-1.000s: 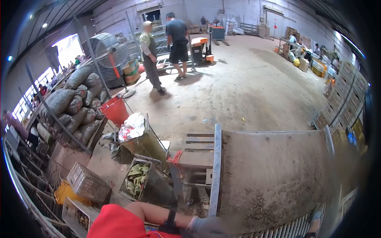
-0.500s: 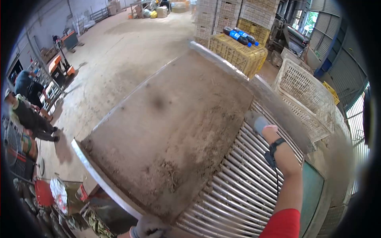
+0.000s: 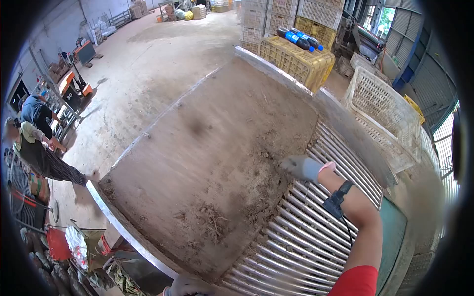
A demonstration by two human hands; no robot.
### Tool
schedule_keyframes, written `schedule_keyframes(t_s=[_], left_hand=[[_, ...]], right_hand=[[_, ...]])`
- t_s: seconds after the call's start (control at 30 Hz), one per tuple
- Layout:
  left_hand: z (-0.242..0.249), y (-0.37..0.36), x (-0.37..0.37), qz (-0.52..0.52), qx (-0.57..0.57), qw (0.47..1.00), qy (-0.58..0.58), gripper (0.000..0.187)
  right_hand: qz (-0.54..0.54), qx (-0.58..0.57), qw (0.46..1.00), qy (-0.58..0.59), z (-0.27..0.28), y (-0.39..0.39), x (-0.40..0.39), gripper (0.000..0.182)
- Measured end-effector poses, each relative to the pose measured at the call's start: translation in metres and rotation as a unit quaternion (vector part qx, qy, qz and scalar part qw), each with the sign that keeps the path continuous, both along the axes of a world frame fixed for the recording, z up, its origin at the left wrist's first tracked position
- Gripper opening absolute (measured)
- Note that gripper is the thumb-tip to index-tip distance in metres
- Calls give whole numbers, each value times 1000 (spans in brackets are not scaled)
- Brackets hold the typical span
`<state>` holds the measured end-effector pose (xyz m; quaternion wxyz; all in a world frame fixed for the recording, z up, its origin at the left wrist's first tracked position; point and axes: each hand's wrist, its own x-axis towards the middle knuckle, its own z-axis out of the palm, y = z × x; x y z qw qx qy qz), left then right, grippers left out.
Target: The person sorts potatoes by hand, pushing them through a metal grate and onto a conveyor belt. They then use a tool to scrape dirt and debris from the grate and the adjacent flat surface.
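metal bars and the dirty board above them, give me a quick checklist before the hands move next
1. Right hand gloved: ok, grey glove on, at the edge where board meets bars.
2. Left hand grip on the board's near side: cannot tell, cut off by the picture's bottom edge.
3. Board free of loose soil: not ok, clumps and root bits lie on it.
4. Cable from the wrist strap not touching the bars: cannot tell, it hangs over them.
5. Bottles off the board: ok, lying on the yellow crate.

Brown dirt (image 3: 259, 200) (crumbly, with stringy roots (image 3: 216, 224)) lies scattered over the broad panel (image 3: 170, 148), beside shiny parallel bars (image 3: 300, 228).
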<state>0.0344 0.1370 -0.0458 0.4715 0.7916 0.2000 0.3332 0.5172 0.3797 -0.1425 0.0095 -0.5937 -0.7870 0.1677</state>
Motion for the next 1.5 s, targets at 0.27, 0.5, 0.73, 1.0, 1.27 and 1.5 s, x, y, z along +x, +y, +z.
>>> schedule_keyframes(t_s=[0.27,0.5,0.73,1.0,1.27,1.5], left_hand=[[2,-4,6,32,-9,999,-24,20],[3,-5,4,33,-14,999,-23,19],[1,1,3,26,-31,999,-34,17],[-6,-3,-1,-3,-40,999,-17,15],[4,0,4,13,-42,999,-26,16],[-16,-7,-7,-2,-49,999,-16,14]], right_hand=[[52,54,970,-232,-9,149,1,40],[-2,-87,995,-55,87,29,-126,37],[-38,-41,995,-85,4,165,-61,36],[6,-74,985,-155,56,125,-82,52],[-75,33,986,-144,11,160,10,39],[8,-155,988,23,65,-63,-136,43]])
